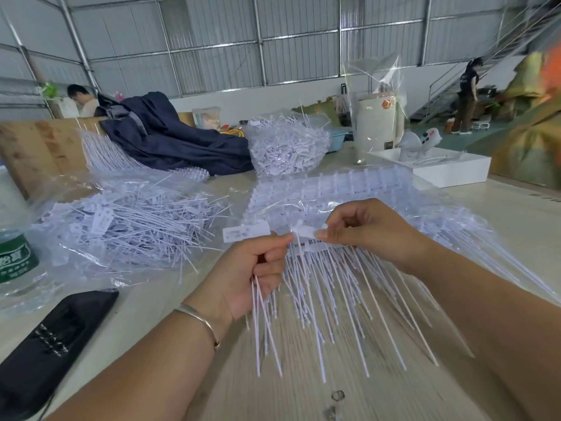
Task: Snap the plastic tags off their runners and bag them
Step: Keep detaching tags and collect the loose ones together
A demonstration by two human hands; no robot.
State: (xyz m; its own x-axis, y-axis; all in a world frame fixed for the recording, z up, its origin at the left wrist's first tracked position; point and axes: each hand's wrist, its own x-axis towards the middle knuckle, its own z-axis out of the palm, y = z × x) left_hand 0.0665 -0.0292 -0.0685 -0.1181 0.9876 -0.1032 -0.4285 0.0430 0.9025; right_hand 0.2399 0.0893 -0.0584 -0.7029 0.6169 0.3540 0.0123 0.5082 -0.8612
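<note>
My left hand (258,268) grips a bundle of loose white plastic tags (264,323) whose thin tails hang down toward me. My right hand (361,229) pinches the flat head of one tag (306,230) on a runner strip (321,246) held above the table, its many tails fanning downward. Both thumbs meet at that tag. A clear bag with a heap of detached tags (130,229) lies to the left. Another full bag of tags (288,147) stands behind. Stacked runner strips in clear plastic (334,186) lie beyond my hands.
A water bottle (15,253) stands at the left edge, a black pouch (51,338) in front of it. A dark blue jacket (170,135), a white box (449,168) and a wrapped white appliance (376,123) sit at the back. Two people are far off.
</note>
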